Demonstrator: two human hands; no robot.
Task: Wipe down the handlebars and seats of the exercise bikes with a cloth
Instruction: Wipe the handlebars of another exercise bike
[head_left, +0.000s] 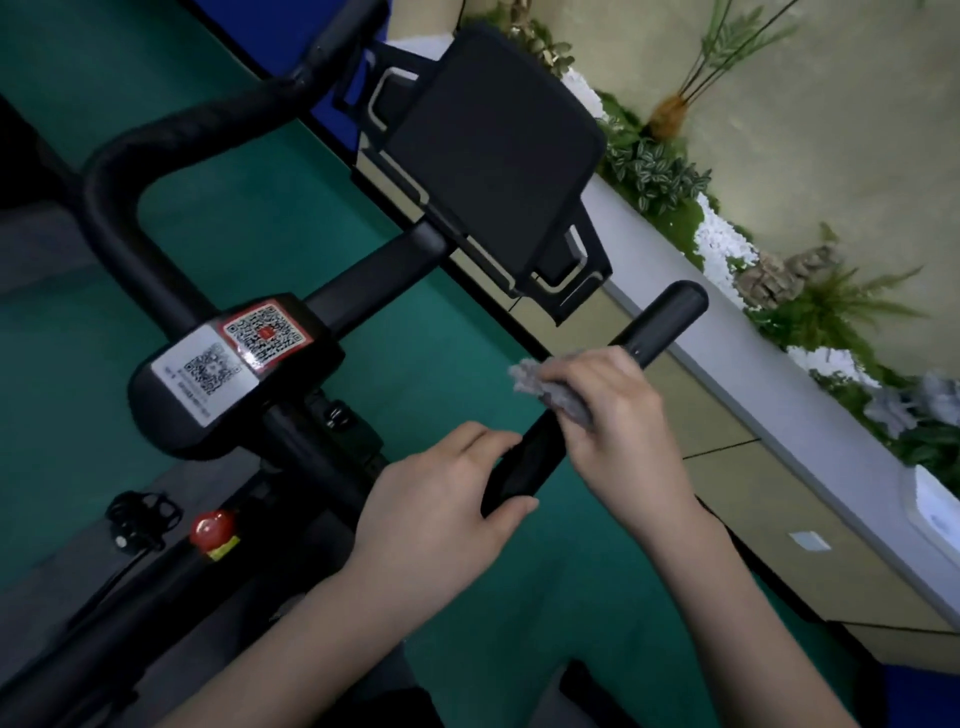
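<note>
Currently wiping the right handlebar (657, 325) grip: grey cloth (550, 387) wrapped on the bar under the right hand (618, 410), left hand (441, 499) clasping the bar lower down. Next: slide cloth toward the tip; seat not in view.

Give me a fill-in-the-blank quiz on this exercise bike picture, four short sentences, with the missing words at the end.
1. The right hand holds a ___ cloth.
2. The left hand grips the bare ___ nearer the person.
3. The knob on the frame is ___.
4. The centre housing carries ___ QR-code stickers.

Missing words: grey; handlebar; red; two.
</note>
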